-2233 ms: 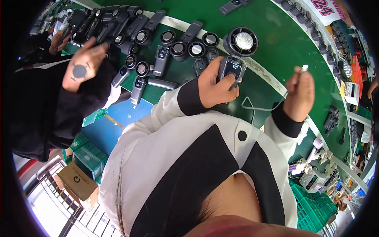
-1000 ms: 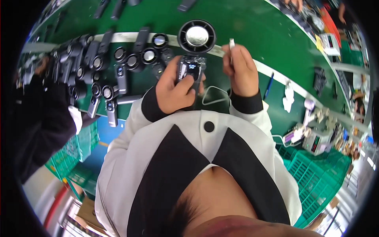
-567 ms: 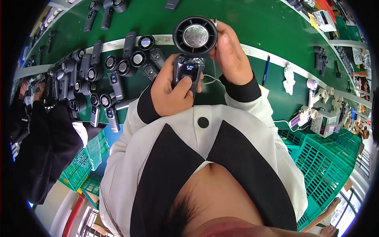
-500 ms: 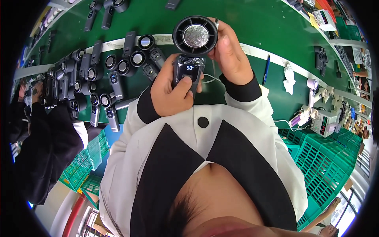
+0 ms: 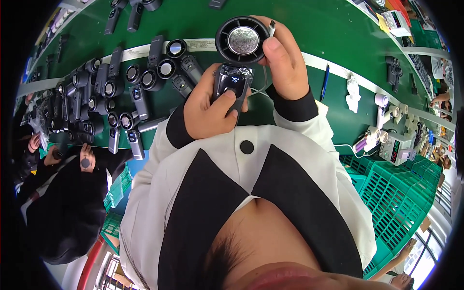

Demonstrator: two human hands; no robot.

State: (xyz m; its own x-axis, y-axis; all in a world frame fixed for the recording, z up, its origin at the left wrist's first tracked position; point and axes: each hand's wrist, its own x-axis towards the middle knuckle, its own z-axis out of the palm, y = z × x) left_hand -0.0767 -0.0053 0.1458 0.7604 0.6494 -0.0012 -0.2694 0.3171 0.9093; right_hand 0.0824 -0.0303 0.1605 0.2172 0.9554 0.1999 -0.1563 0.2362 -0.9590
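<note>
A dark grey handheld fan (image 5: 243,40) with a round ringed head and a silver centre disc stands upright before me. My left hand (image 5: 205,113) is closed round its handle, the thumb on the front just below a lit display (image 5: 235,79). Beside the fan head, my right hand (image 5: 290,63) pinches a white cable (image 5: 265,77), whose metal plug (image 5: 272,28) sticks up between the thumb and forefinger. The right fingers reach behind the head's edge; whether they touch it is hidden.
Many similar dark fans (image 5: 140,102) crowd the green table (image 5: 319,29) at left. A blue pen (image 5: 325,83) and crumpled white tissue (image 5: 353,94) lie at right, near pale fans (image 5: 382,101) and a power supply box (image 5: 395,150). Green crates (image 5: 396,203) flank me; a co-worker in black (image 5: 67,212) sits left.
The number on the fan's display has changed. The cable plug now shows plainly in my right fingers, and the fan has shifted slightly right. At left, the co-worker's arms and body have moved.
</note>
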